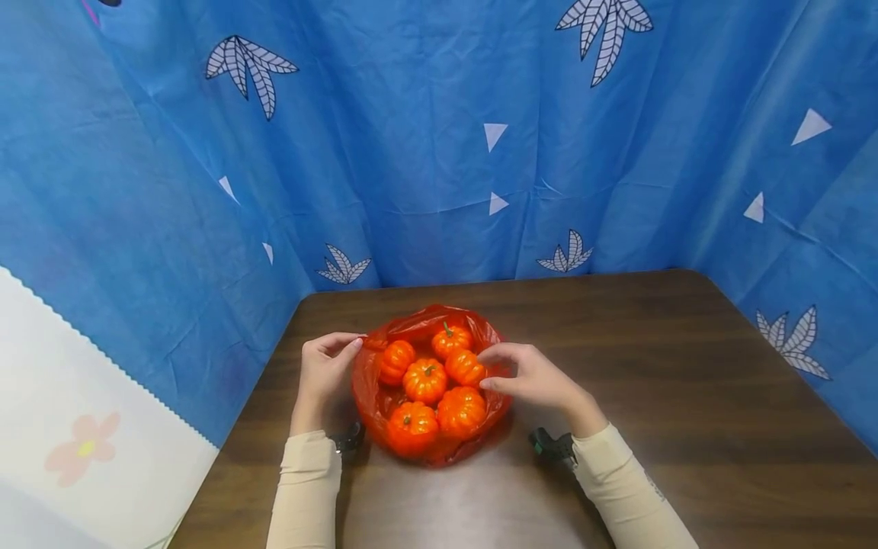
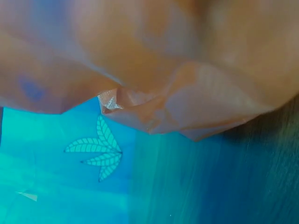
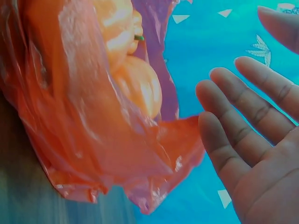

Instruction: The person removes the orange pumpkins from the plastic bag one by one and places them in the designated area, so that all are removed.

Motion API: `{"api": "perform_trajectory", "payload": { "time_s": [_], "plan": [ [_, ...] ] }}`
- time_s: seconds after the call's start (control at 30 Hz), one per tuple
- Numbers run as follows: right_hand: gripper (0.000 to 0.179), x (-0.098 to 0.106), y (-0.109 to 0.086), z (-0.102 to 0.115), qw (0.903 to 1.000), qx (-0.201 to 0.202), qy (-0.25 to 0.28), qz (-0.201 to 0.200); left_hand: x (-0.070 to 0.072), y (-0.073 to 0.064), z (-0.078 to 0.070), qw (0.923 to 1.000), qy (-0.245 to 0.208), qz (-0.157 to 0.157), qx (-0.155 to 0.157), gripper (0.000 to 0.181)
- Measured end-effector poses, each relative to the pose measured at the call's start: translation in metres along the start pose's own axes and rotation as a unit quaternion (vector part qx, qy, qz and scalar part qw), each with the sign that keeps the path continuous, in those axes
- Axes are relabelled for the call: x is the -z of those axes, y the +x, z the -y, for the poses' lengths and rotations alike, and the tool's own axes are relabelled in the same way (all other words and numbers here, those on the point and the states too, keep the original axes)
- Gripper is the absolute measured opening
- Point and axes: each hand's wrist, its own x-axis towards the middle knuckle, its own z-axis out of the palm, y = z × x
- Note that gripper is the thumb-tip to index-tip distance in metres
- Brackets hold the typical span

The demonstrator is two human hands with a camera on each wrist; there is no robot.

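Observation:
A red plastic bag [image 1: 439, 455] stands on the table with its mouth spread wide, holding several small shiny orange pumpkins [image 1: 425, 380]. At the bag's left rim, my left hand [image 1: 324, 374] pinches the film between thumb and fingers. My right hand [image 1: 531, 377] is at the opposite rim, thumb and fingers apart around the side of the rightmost pumpkin [image 1: 466, 367]. In the right wrist view the right hand's fingers [image 3: 243, 105] are fairly straight, beside a loose flap of the bag. Blurred bag film [image 2: 187, 93] covers the upper left wrist view, where the left hand's fingers cannot be made out.
The dark brown wooden table [image 1: 652, 366] extends to the right and in front of the bag. A blue curtain [image 1: 439, 152] with leaf prints hangs behind and at both sides. White cloth [image 1: 89, 396] with a flower print lies at the left.

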Motion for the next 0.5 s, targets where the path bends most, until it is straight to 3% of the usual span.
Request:
{"api": "perform_trajectory", "payload": {
  "time_s": [0.33, 0.5],
  "plan": [
    [0.039, -0.01, 0.005, 0.003, 0.9996, -0.003, -0.007, 0.027, 0.0, 0.002, -0.002, 0.9999, -0.006, -0.007, -0.013, 0.014],
    [0.038, -0.013, 0.005, 0.002, 0.999, -0.02, -0.016, 0.037, -0.003, 0.006, 0.02, 0.9987, -0.03, -0.027, -0.029, 0.013]
  ]
}}
